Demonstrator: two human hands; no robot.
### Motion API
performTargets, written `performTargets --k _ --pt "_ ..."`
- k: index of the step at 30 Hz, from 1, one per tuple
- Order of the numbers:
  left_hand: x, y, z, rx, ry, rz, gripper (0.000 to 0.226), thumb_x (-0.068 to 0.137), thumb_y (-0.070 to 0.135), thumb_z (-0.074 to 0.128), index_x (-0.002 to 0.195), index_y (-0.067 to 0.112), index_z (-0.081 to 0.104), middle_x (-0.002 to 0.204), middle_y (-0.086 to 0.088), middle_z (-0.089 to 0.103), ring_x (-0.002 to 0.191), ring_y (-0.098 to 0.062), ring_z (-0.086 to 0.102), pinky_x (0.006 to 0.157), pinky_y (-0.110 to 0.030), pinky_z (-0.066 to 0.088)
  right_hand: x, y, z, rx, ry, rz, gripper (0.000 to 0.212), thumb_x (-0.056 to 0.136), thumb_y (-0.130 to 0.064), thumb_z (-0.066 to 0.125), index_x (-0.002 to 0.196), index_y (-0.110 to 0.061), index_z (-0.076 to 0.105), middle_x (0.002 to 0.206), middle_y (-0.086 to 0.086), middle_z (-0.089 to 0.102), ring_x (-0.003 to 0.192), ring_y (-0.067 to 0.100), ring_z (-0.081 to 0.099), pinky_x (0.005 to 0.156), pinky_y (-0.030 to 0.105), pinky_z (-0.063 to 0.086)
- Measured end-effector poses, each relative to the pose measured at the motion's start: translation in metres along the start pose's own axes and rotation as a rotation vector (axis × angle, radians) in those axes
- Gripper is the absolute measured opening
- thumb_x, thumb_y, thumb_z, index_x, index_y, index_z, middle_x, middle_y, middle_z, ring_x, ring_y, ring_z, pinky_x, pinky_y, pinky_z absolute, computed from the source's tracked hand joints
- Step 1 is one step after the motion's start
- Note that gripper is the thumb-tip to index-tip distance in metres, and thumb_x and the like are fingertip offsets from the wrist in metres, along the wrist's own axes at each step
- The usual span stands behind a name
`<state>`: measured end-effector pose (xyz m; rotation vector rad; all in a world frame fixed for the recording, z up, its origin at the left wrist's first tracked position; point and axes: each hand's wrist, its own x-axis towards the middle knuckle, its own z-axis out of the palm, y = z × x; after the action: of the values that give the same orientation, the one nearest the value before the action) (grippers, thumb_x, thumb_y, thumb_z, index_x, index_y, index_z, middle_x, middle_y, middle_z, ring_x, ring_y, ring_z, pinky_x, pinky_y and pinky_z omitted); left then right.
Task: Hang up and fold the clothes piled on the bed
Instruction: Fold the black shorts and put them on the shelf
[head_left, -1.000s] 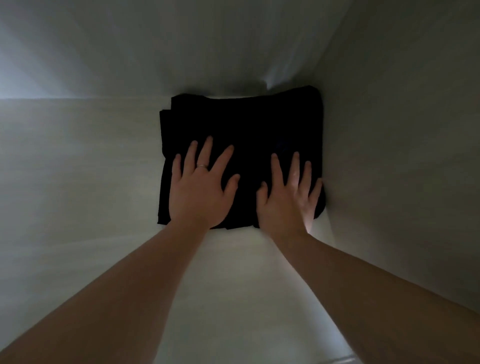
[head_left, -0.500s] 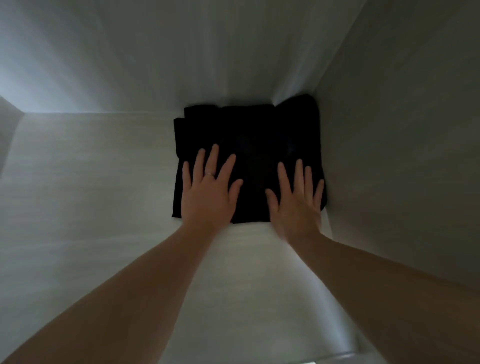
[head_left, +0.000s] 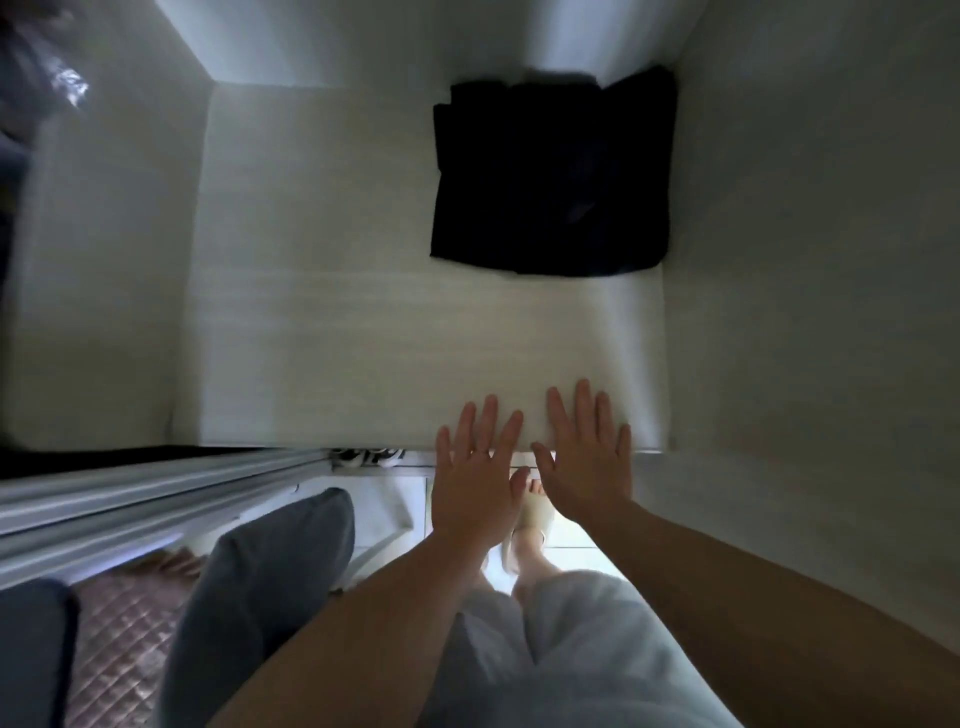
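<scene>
Your left hand (head_left: 475, 483) and right hand (head_left: 587, 457), flat-fingered and empty, have left the folded garment (head_left: 550, 176), which lies stowed at 1 o'clock in the back corner of the shelf (head_left: 363, 338); return to the bed for more.

A black folded garment (head_left: 553, 176) is laid flat on the white shelf (head_left: 363, 332), pushed into its rear right corner.

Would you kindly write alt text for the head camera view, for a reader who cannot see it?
A folded black garment lies in the back right corner of a pale shelf, against the right wall. The left hand and right hand are open, fingers spread, at the shelf's front edge, well clear of the garment.
</scene>
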<state>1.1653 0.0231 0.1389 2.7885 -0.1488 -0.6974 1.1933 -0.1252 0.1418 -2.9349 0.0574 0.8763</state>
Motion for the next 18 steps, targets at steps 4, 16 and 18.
performTargets --k 4,16,18 --pt "-0.045 0.011 -0.018 -0.021 -0.224 -0.102 0.064 0.105 0.056 0.027 0.161 0.036 0.004 0.168 0.002 -0.016 0.155 -0.023 -0.014 0.124 -0.05 0.001 -0.045 0.006 -0.009 0.01 -0.21 -0.02 0.066 0.104 -0.058 0.023 0.158 -0.039 -0.009 0.167 -0.002 -0.022 0.155 0.027 -0.012 0.122 0.056 0.004" --pt "-0.167 0.045 -0.037 -0.056 0.055 -0.275 0.065 0.102 0.062 0.022 0.159 0.04 0.002 0.168 0.004 -0.016 0.155 -0.025 -0.01 0.123 -0.052 0.002 -0.138 0.041 -0.041 -0.133 -0.047 -0.372 0.065 0.103 -0.06 0.017 0.158 -0.039 -0.01 0.167 -0.004 -0.019 0.154 0.027 -0.014 0.121 0.055 -0.002" --pt "-0.184 0.06 -0.032 -0.101 0.162 -0.352 0.065 0.1 0.065 0.019 0.159 0.041 0.002 0.168 0.005 -0.014 0.155 -0.025 -0.009 0.124 -0.054 0.004 -0.147 0.054 -0.049 -0.177 -0.005 -0.451 0.065 0.103 -0.06 0.014 0.158 -0.038 -0.011 0.167 -0.004 -0.019 0.154 0.028 -0.015 0.121 0.055 -0.003"
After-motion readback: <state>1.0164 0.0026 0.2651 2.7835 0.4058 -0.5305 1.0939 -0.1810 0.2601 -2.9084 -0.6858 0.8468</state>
